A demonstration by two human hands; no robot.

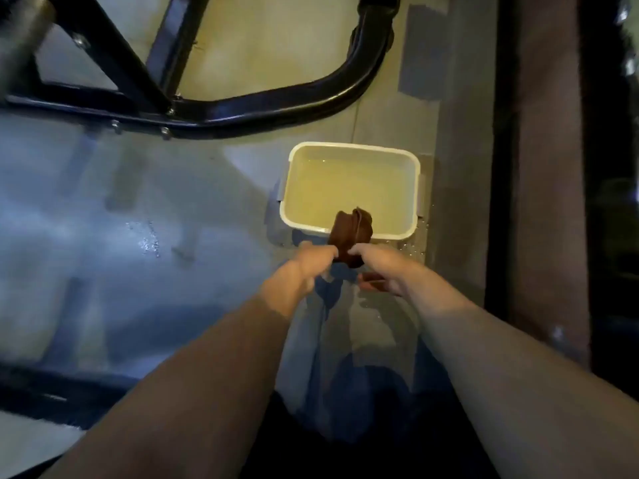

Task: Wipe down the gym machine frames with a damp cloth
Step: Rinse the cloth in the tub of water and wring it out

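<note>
Just below centre, toward six o'clock from a white tub (352, 148), both hands grip one brown cloth (351, 233) between them. The left hand (311, 262) has its fingers curled round the cloth's left end, and the right hand (380, 267) is closed on the right end, with a bit of brown showing under its palm. The hands sit close together, almost touching. The cloth is bunched and twisted, and its upper fold rises over the tub's near rim, above the pale yellowish water inside. The tub stands on a grey floor (138, 219), where water drops glint just beside its near right corner and also out toward nine o'clock. At eleven to twelve o'clock a black tubular machine frame (276, 105) curves across the floor, well apart from the hands.
</note>
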